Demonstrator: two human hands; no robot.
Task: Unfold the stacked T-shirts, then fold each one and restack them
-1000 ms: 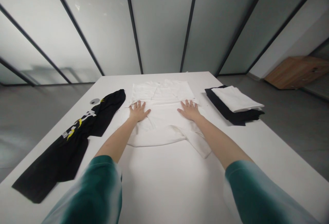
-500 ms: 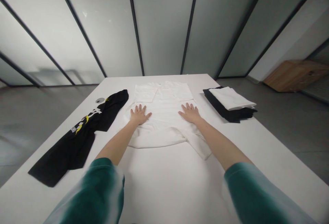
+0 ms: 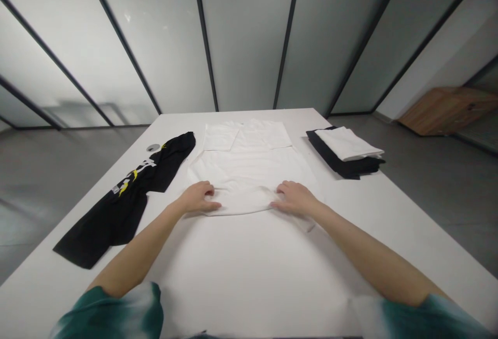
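A white T-shirt (image 3: 249, 165) lies spread on the table, its sleeves folded inward at the far end and its near hem loosely rumpled. My left hand (image 3: 197, 197) touches the shirt at the left of this hem, fingers bent and thumb apart from them. At the hem's right part, my right hand (image 3: 296, 198) rests in much the same pose, its thumb near the edge. Gaps show between thumb and fingers on both hands; the fingertips lie against the cloth. A crumpled bit of white cloth sticks out below my right wrist.
A black garment (image 3: 132, 201) with a white and yellow print lies folded lengthwise on the left. Beside its far end is a small round grey disc (image 3: 153, 147). To the right, folded white cloth (image 3: 348, 143) sits on folded black cloth (image 3: 330, 158). The white table (image 3: 249, 266) carries everything.
Both hands have slid from the shirt's middle, where they lay flat with fingers spread, back toward me to the near hem. Their fingers have bent, and the hem looks flatter.
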